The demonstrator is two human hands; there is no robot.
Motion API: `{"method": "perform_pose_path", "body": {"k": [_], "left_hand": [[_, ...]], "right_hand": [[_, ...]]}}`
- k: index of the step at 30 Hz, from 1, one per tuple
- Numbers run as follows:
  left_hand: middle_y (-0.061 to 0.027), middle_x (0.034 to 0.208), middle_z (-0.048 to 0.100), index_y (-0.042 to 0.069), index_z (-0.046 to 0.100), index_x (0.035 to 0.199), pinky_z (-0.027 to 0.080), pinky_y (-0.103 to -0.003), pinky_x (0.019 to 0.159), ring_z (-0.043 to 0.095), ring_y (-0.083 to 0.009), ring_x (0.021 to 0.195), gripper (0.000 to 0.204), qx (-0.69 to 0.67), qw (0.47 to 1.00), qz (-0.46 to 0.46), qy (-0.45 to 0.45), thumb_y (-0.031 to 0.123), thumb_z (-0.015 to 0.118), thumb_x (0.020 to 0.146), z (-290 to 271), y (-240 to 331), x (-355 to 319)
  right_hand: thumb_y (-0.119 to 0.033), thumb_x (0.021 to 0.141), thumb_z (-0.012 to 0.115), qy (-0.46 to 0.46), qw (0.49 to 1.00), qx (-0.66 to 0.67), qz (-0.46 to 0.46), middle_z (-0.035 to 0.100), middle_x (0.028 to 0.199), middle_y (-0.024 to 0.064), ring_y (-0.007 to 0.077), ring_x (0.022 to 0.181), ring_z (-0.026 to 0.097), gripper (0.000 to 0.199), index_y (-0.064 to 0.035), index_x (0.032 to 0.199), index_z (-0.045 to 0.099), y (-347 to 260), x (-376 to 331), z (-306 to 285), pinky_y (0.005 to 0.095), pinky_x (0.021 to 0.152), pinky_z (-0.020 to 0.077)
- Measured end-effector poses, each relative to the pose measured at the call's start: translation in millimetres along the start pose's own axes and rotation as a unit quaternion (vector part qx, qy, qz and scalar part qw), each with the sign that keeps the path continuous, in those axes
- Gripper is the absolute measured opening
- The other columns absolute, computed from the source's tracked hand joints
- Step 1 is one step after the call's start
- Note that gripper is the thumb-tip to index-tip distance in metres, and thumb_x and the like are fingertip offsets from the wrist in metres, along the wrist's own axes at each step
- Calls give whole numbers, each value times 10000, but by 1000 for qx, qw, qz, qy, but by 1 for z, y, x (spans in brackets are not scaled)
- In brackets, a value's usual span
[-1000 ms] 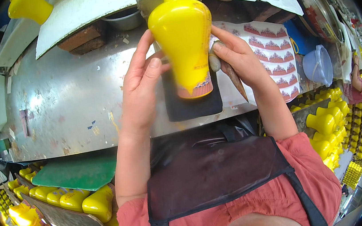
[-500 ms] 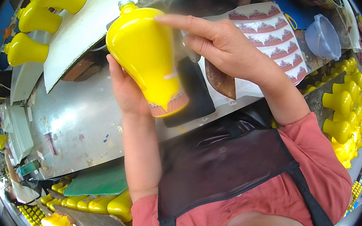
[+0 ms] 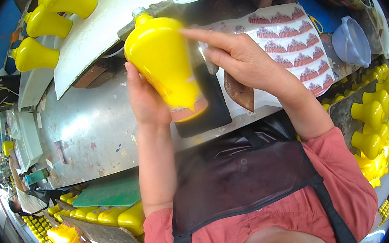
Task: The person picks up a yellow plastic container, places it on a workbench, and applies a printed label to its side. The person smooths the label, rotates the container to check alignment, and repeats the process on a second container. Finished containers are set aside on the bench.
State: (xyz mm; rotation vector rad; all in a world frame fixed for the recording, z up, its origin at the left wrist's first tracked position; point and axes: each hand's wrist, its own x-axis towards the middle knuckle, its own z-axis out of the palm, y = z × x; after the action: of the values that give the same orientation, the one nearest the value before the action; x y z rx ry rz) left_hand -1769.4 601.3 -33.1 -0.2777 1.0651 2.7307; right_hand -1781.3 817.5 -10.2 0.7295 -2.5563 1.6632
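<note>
My left hand (image 3: 147, 98) is wrapped round the side of a glossy yellow bottle (image 3: 161, 58), holding it tilted with its clear glass neck (image 3: 138, 12) away from me. Round the narrow base runs a pinkish patterned decal band (image 3: 189, 111). My right hand (image 3: 247, 58) has its index finger stretched out to the bottle's right shoulder, the tip touching or very near it. Its other fingers are partly hidden, and I see nothing clearly held in it. Beneath the bottle lies a black pad (image 3: 211, 119); a brown pointed blade-like piece (image 3: 239, 92) sits below the right hand.
A sheet of decals (image 3: 291, 43) covers the metal table (image 3: 96, 147) at right, beside a pale blue bucket (image 3: 350, 42). Yellow bottles (image 3: 38, 54) stand at the far left by a white board (image 3: 94, 41). More yellow bottles (image 3: 371, 111) fill racks at right and lower left.
Both hands and the bottle appear slightly further right and lower in the picture, as the whole view shifts the same way. The bottle stays in the left hand, the right finger at its shoulder.
</note>
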Motion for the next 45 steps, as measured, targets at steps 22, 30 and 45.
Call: {"method": "perform_pose_path", "body": {"k": [22, 30, 45], "left_hand": [[-191, 1480, 459, 90, 86, 1620, 516, -413, 1025, 560, -286, 1285, 932, 256, 963, 81, 23, 61, 687, 909, 2, 5, -25], [-202, 1501, 408, 101, 14, 1622, 521, -431, 1024, 539, -305, 1304, 1033, 299, 949, 98, 8, 68, 719, 867, 4, 2, -27], [-231, 1481, 435, 71, -26, 1624, 496, -423, 1053, 551, -312, 1299, 1107, 365, 925, 109, 16, 123, 750, 836, 0, -1, -26]], "right_hand": [[-122, 891, 713, 125, 988, -74, -44, 694, 829, 109, 179, 659, 581, 193, -49, 1064, 759, -15, 24, 2, 310, 631, 479], [-145, 865, 674, 50, 996, -73, -14, 698, 873, 154, 299, 751, 656, 178, -43, 994, 744, -33, 49, -3, 367, 706, 526], [-214, 844, 662, -24, 992, -125, -2, 722, 878, 171, 348, 832, 701, 229, -28, 950, 742, -50, 79, -7, 399, 775, 552]]}}
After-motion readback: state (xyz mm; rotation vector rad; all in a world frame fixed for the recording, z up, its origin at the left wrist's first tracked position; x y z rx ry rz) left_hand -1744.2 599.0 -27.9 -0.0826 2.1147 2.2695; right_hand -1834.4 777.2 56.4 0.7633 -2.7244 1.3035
